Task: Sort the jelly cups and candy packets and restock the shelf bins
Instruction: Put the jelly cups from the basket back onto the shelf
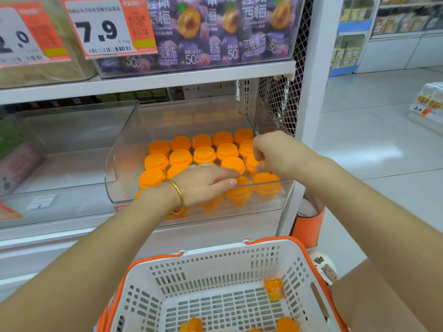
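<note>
Where packed in tight rows inside a clear bin (117, 168): orange jelly cups (203, 153), upright, lids up. Left hand (203, 183) flat on the front-row cups, fingers straight, gripping nothing; gold bangle (178, 195) at the wrist. Right hand (271, 152) at the bin's right edge, fingers curled, seemingly pinching one cup there. Below, a white basket (215, 264) with orange rim, a few more cups loose on its floor. Above, purple pouches (215, 29) beside a 7.9 price tag (103, 27).

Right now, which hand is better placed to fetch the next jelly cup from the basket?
Probably left: the left hand lies flat, holding nothing; the right hand pinches a cup.
</note>
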Tool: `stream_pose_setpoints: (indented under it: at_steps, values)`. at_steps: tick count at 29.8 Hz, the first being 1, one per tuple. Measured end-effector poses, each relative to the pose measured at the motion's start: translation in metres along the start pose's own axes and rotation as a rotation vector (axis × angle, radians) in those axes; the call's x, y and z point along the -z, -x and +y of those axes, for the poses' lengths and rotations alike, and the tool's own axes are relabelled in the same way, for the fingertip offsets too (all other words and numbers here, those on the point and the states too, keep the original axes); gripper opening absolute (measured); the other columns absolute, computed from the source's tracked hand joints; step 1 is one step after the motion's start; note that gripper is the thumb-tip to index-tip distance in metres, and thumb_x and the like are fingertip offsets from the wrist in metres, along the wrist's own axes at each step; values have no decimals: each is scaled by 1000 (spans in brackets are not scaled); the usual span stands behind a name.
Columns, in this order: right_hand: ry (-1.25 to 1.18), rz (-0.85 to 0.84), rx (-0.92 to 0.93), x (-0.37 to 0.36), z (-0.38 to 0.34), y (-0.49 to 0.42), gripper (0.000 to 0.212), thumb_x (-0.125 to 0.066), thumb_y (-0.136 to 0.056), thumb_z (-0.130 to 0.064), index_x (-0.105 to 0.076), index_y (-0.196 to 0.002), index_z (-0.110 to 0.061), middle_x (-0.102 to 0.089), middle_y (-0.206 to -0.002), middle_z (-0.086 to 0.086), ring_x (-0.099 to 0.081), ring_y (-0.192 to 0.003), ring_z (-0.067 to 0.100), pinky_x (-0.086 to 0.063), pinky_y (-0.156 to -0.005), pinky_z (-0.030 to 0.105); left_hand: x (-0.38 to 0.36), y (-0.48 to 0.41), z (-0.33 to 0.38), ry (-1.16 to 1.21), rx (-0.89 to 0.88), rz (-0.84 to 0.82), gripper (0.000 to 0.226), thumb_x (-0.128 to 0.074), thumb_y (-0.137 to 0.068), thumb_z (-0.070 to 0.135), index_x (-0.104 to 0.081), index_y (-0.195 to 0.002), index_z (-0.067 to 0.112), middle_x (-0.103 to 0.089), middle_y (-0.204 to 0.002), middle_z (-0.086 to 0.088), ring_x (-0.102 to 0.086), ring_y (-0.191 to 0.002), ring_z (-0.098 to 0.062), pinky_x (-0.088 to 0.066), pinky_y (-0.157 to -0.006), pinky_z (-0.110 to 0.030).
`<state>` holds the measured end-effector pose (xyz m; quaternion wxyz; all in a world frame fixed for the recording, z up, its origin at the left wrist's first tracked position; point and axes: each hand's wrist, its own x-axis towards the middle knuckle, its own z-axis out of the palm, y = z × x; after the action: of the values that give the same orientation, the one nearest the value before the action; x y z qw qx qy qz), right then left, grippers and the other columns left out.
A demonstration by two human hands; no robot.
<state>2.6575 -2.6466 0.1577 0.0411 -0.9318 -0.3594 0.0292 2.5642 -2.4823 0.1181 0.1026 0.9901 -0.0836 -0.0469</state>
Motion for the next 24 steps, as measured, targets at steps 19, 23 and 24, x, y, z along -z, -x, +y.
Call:
stream_pose_setpoints:
  at_steps: [19,23,24]
  values:
    - [-360,-706,-496,-406,37,147,74,-55,-84,-60,-23,-144,-30,-49,-136,9,-51,-116,37,-44,-91,45,-210,129,0,132,113,-534,51,-38,-99,37,-21,-147,30,1,-158,8,-16,-144,-16,-24,-113,-28]
    - [-388,-808,-487,-471,42,169,110,-60,-62,-79,-13,-149,-31,-17,-154,20,-31,-135,42,-40,-100,56,-232,127,2,230,142,-587,49,-39,-100,33,-24,-146,30,0,-158,7,-18,-143,-17,-29,-111,-27]
    - [-388,-804,-452,-447,30,163,106,-67,-69,-67,-12,-151,-26,-4,-156,19,-23,-140,39,-36,-105,54,-237,127,1,246,151,-598,49,-40,-100,32,-25,-146,30,-1,-158,7,-22,-142,-17,-30,-111,-28]
